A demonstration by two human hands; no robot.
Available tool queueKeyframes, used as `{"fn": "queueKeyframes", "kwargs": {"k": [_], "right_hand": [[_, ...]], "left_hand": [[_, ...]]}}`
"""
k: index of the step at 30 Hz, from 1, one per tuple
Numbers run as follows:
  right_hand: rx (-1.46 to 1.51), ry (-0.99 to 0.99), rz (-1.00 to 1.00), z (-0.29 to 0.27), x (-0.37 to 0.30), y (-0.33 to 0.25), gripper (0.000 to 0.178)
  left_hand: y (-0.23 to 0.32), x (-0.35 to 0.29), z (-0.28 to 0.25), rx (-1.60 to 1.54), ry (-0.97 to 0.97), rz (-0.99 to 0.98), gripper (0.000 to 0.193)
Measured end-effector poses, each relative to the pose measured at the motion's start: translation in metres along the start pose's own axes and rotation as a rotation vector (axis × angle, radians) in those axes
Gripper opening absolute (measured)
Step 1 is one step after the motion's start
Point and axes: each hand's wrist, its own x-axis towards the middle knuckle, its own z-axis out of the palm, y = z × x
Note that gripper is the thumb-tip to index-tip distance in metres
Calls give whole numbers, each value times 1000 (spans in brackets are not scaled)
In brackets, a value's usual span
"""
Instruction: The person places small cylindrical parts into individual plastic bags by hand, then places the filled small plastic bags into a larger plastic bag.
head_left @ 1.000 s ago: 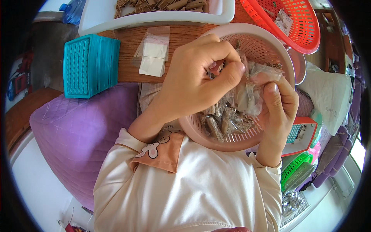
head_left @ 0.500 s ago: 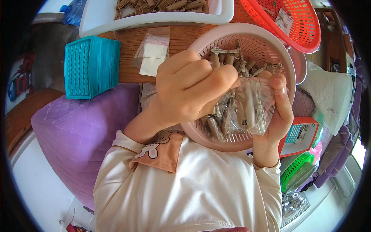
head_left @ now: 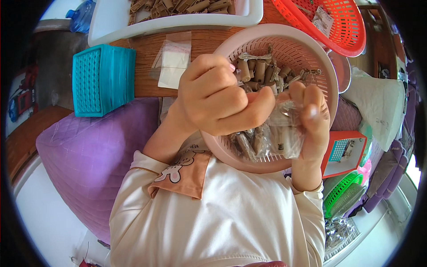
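My right hand (head_left: 313, 118) grips a small clear plastic bag (head_left: 291, 142) by its upper part, fingers bent over it. Inside the bag are a brown tube (head_left: 281, 135) and a bundle of thin cord; motion blurs them somewhat. Curled closed beside the bag's upper left is my left hand (head_left: 222, 98), whose fingers hide whatever is between them. Both hands are above a pinkish round basket (head_left: 329, 66). In it lie several brown tubes (head_left: 260, 71), tied cord bundles (head_left: 255, 57) and filled clear bags (head_left: 244, 144).
Empty clear bags (head_left: 173, 66) lie stacked on the wooden table (head_left: 147, 84), left of the basket. Teal trays (head_left: 104, 80) stand farther left. A white tub (head_left: 178, 29) of brown pieces is at the back, a red basket (head_left: 351, 31) at the back right. An orange-red box (head_left: 344, 153) sits at right.
My right hand has drawn in slightly to the left and tilted, taking the bag along. The left hand has turned a little, its knuckles now lower. The whole view has shifted slightly.
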Motion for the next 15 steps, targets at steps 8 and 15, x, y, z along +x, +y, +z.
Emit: {"fn": "queueKeyframes", "kwargs": {"k": [8,15], "right_hand": [[-677,-256,137,-9,-9,-15,33],[-1518,-652,320,-20,-10,-44,36]], "left_hand": [[-31,-14,-21,-75,-135,-263,6],[-54,-34,-49,3,-311,-569,11]]}}
